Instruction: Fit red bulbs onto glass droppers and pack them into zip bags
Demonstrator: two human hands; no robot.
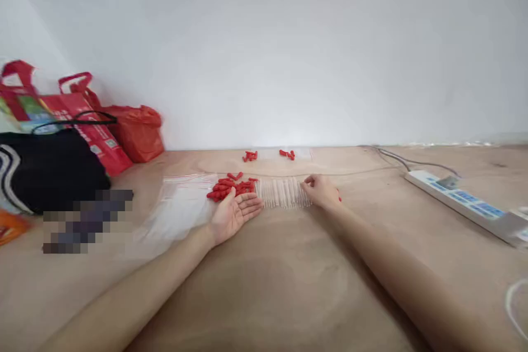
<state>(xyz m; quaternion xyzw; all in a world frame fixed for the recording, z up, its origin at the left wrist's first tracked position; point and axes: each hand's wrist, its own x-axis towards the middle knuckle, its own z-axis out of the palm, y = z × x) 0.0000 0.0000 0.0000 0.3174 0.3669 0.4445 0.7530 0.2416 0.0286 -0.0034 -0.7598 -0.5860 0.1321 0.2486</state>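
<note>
My left hand (237, 214) lies palm up with its fingers stretched out, and holds nothing. Just behind it is a pile of small, elongated red pieces (225, 190), rubber-like in look. To the right of its fingertips, thin clear sticks or tubes (284, 192) lie side by side in a row. At the row's right end my right hand (322, 191) has thumb and forefinger pinched together; what sits between them is too small to make out. A bit of red shows from behind that hand. Left of the pile lie clear zip bags (181, 203) with red seal lines.
Small red clusters (249, 156) lie near the wall, by a flat clear bag (305, 154). A white power strip (466, 198) with a grey cable is on the right. Red bags (136, 132) and a black bag (53, 170) stand at left, near a pixelated dark object (91, 220).
</note>
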